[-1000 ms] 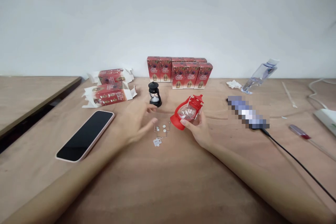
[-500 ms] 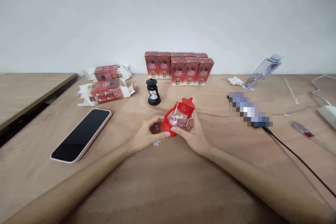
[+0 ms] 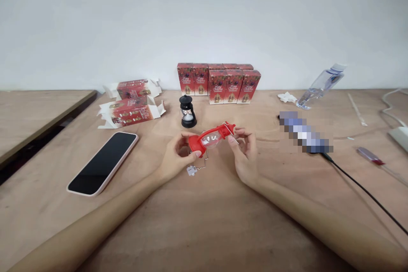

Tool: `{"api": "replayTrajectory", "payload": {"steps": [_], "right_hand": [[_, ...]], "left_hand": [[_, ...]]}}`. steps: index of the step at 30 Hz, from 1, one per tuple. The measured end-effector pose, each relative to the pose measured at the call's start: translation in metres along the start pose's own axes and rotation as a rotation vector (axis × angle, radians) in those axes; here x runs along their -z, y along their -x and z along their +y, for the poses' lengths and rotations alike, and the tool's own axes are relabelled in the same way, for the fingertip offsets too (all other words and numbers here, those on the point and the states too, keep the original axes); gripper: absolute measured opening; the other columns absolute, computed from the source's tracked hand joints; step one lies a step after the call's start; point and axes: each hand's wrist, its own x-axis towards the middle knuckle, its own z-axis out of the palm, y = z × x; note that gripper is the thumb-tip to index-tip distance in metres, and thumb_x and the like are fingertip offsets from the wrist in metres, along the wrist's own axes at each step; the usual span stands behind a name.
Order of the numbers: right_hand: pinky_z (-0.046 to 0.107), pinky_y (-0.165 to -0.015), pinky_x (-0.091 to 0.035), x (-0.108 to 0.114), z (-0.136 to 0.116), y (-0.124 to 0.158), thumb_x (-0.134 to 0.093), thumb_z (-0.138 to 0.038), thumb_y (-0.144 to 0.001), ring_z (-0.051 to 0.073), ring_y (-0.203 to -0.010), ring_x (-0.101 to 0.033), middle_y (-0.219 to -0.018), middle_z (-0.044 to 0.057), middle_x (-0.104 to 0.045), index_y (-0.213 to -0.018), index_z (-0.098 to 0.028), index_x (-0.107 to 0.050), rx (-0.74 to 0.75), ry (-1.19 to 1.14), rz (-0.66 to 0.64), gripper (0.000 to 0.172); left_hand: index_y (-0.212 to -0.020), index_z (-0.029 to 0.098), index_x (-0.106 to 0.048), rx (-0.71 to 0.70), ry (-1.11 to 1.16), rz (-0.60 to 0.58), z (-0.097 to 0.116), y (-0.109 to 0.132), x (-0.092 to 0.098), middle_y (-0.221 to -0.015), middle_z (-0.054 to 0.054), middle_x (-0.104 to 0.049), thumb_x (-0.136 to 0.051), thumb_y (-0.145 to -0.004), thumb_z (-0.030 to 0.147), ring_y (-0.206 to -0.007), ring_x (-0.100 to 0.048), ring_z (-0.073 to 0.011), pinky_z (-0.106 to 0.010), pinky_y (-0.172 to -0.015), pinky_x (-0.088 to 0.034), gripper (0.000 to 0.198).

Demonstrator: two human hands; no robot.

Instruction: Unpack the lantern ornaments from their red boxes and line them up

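A small red toy lantern point(image 3: 211, 138) with a clear globe is tilted nearly on its side above the table, its cap pointing right. My left hand point(image 3: 175, 156) is closed around its base, thumb across the bottom edge. At the cap end, my right hand point(image 3: 247, 153) has thumb and fingers on the thin wire handle point(image 3: 233, 136). Under the lantern lies a bent wire point(image 3: 205, 162) beside a small whitish piece point(image 3: 191, 170), both partly hidden. Behind my left hand a black lantern point(image 3: 188, 114) stands upright.
Red printed boxes point(image 3: 217, 87) stand in rows near the wall. Opened boxes point(image 3: 132, 110) lie at the left, behind a phone point(image 3: 103, 163). To the right are a pixelated object point(image 3: 302, 132) with a black cable point(image 3: 360, 185), a tilted bottle point(image 3: 320, 87) and a red-tipped tool point(image 3: 370, 156).
The red lantern has tipped further over, its cap now toward the right. My right hand has moved from its body to the handle near the cap; my left stays on the base.
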Motion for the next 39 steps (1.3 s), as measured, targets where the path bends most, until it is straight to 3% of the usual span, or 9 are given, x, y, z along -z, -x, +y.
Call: {"api": "replayTrajectory", "payload": {"steps": [5, 10, 18, 22, 25, 28, 32, 39], "right_hand": [[0.028, -0.07, -0.044, 0.001, 0.002, -0.004, -0.059, -0.043, -0.081, 0.014, -0.077, -0.051, -0.086, 0.001, -0.052, -0.075, -0.022, -0.052, -0.015, 0.113, -0.077, 0.023], [0.027, -0.066, -0.04, 0.002, -0.003, -0.002, -0.055, -0.04, -0.084, 0.013, -0.067, -0.048, -0.072, -0.002, -0.053, -0.074, -0.022, -0.054, -0.004, 0.161, -0.162, 0.021], [0.027, -0.064, -0.041, 0.001, -0.005, 0.0, -0.054, -0.042, -0.085, 0.012, -0.062, -0.051, -0.069, -0.003, -0.054, -0.08, -0.022, -0.05, -0.069, 0.127, -0.196, 0.02], [0.025, -0.054, -0.038, 0.0, -0.004, -0.002, -0.052, -0.046, -0.086, 0.011, -0.052, -0.049, -0.054, -0.007, -0.046, -0.081, -0.023, -0.05, -0.142, 0.019, -0.173, 0.024], [0.025, -0.053, -0.038, 0.0, -0.001, -0.007, -0.055, -0.051, -0.083, 0.01, -0.048, -0.045, -0.047, -0.009, -0.039, -0.077, -0.022, -0.051, -0.214, -0.086, -0.187, 0.029], [0.024, -0.047, -0.032, 0.0, 0.002, -0.013, -0.06, -0.055, -0.077, 0.008, -0.042, -0.036, -0.044, -0.011, -0.03, -0.073, -0.022, -0.052, -0.323, -0.224, -0.266, 0.034], [0.022, -0.044, -0.021, 0.004, 0.0, -0.02, -0.067, -0.053, -0.072, 0.005, -0.04, -0.027, -0.045, -0.011, -0.026, -0.067, -0.021, -0.049, -0.455, -0.38, -0.39, 0.037], [0.021, -0.044, -0.016, 0.009, -0.005, -0.026, -0.069, -0.047, -0.074, 0.005, -0.041, -0.017, -0.048, -0.011, -0.021, -0.067, -0.022, -0.042, -0.586, -0.511, -0.582, 0.037]], "left_hand": [[-0.09, 0.02, -0.05, -0.002, 0.028, 0.073, -0.002, 0.0, -0.001, -0.087, -0.003, -0.063, -0.074, -0.064, 0.034, -0.086, -0.063, -0.0202, -0.036, -0.079, -0.051, 0.038], [-0.087, 0.02, -0.046, -0.039, -0.037, 0.115, -0.001, 0.002, -0.003, -0.092, -0.003, -0.059, -0.076, -0.061, 0.031, -0.087, -0.061, -0.0189, -0.037, -0.081, -0.05, 0.041], [-0.092, 0.021, -0.047, -0.027, -0.021, 0.151, 0.0, 0.001, -0.005, -0.091, -0.002, -0.058, -0.072, -0.064, 0.033, -0.087, -0.058, -0.0181, -0.033, -0.076, -0.049, 0.04], [-0.096, 0.02, -0.052, -0.016, -0.016, 0.217, -0.001, -0.004, -0.001, -0.094, -0.003, -0.059, -0.067, -0.07, 0.038, -0.084, -0.057, -0.0169, -0.03, -0.072, -0.048, 0.034], [-0.091, 0.019, -0.054, 0.018, 0.051, 0.26, -0.006, -0.007, 0.001, -0.087, -0.001, -0.059, -0.06, -0.076, 0.044, -0.07, -0.055, -0.0136, -0.026, -0.061, -0.047, 0.03], [-0.082, 0.018, -0.051, 0.053, 0.095, 0.264, -0.012, -0.01, 0.003, -0.072, 0.002, -0.054, -0.052, -0.081, 0.051, -0.052, -0.046, -0.0091, -0.023, -0.048, -0.041, 0.033], [-0.073, 0.02, -0.047, 0.081, 0.055, 0.212, -0.013, -0.01, 0.004, -0.06, 0.005, -0.046, -0.052, -0.08, 0.057, -0.045, -0.039, -0.0081, -0.022, -0.042, -0.035, 0.038], [-0.082, 0.02, -0.057, 0.108, -0.046, 0.176, -0.015, -0.008, 0.007, -0.073, 0.001, -0.058, -0.054, -0.079, 0.057, -0.065, -0.055, -0.0154, -0.026, -0.055, -0.047, 0.038]]}}
